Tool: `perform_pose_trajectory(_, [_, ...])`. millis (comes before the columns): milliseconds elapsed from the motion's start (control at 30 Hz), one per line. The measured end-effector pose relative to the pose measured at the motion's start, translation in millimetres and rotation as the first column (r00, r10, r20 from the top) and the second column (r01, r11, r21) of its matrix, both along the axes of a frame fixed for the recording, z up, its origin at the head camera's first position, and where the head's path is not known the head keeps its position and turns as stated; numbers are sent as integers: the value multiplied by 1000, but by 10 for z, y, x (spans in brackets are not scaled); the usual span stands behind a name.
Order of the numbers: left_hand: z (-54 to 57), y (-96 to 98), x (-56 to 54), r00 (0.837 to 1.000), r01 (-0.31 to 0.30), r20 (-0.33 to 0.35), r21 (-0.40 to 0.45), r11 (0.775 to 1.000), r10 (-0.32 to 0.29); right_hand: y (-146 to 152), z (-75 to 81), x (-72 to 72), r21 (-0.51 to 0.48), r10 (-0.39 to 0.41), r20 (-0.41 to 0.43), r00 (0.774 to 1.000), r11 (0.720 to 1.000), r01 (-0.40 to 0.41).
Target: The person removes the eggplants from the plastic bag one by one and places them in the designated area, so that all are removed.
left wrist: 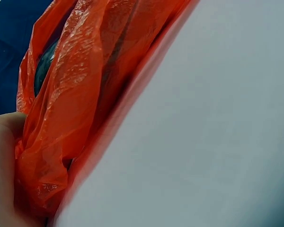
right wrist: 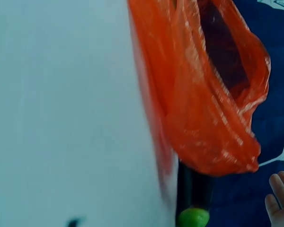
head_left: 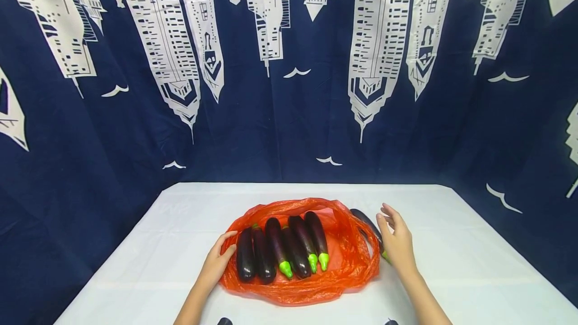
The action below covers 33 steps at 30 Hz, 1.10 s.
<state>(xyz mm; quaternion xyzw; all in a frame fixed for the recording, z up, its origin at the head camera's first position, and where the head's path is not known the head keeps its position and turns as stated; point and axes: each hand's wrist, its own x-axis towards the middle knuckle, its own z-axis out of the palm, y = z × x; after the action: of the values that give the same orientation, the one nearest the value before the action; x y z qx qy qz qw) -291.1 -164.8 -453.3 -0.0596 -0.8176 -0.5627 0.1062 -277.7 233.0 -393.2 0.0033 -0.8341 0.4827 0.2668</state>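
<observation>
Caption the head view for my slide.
Six eggplants in an open orange bag, a seventh eggplant outside it near the right hand.

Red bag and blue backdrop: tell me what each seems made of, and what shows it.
The red bag looks like thin, glossy plastic film: it crinkles, glints and lets dark shapes show through. The blue backdrop is probably matte fabric, since it hangs in soft folds; the fibre can't be told.
</observation>
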Motion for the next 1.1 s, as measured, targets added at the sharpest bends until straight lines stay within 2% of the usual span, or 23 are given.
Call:
perform_pose_trajectory(233, [5, 7, 6, 1000, 0, 10, 12, 1000, 0, -184, 137, 68, 23, 59, -3, 998, 998, -59])
perform_pose_trajectory(533, [21, 12, 10, 1000, -3, 6, 12, 1000, 2, -408, 235, 150, 38, 143, -26, 989, 989, -142])
perform_pose_trajectory(833, [9, 3, -17, 1000, 5, -3, 7, 1000, -5, -611, 232, 205, 91, 199, -46, 979, 977, -194])
perform_pose_trajectory(1100, [32, 3, 14, 1000, 10, -5, -7, 1000, -10, -759, 105, 226, 153, 225, -14, 974, 963, -220])
